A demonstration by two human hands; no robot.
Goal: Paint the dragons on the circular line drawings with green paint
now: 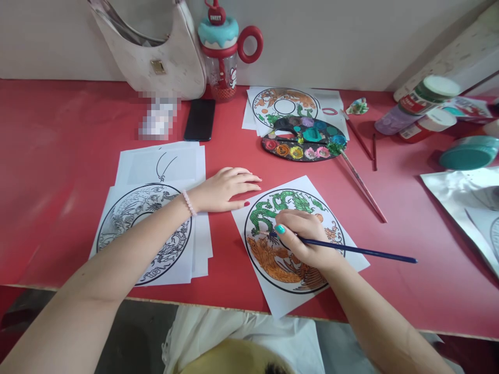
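My right hand point(306, 237) is closed round a blue paintbrush point(362, 251) and rests on a paper sheet point(286, 301) printed with a round dragon-and-phoenix design, partly painted green and orange. The brush tip touches the design's left middle; its handle points right. My left hand point(226, 188) lies flat with fingers stretched out on the red table point(58, 156), its fingertips at the sheet's upper left corner. A beaded bracelet point(189, 203) circles that wrist.
A stack of uncoloured printed sheets point(156, 171) lies on the left. A black paint palette point(302, 140) rests on another painted sheet, with spare brushes point(362, 184) beside it. Paint jars point(429, 104), a phone point(200, 119), a white handbag point(163, 57) and a bottle point(222, 52) line the back.
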